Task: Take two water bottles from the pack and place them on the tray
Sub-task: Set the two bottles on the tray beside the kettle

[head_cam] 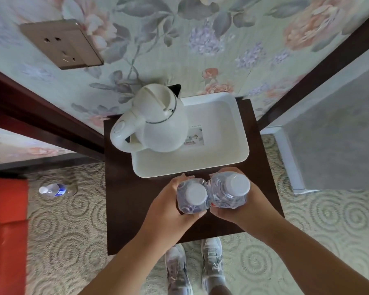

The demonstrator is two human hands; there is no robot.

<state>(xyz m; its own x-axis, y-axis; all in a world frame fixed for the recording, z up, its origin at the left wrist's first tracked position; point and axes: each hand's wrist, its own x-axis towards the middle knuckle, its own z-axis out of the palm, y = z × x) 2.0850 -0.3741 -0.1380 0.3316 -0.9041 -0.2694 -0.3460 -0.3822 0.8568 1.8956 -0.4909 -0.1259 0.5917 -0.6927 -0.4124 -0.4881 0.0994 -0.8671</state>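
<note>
Two clear water bottles with white caps are held upright and side by side above the dark table, just in front of the tray's near rim. My left hand grips the left bottle. My right hand grips the right bottle. The two bottles touch each other. The white rectangular tray lies on the table beyond them, with bare floor on its right and front parts. The bottle pack is not in view.
A white electric kettle stands on the tray's left half. The small dark table sits against floral wallpaper with a wall socket. Another water bottle lies on the patterned carpet to the left, beside a red seat.
</note>
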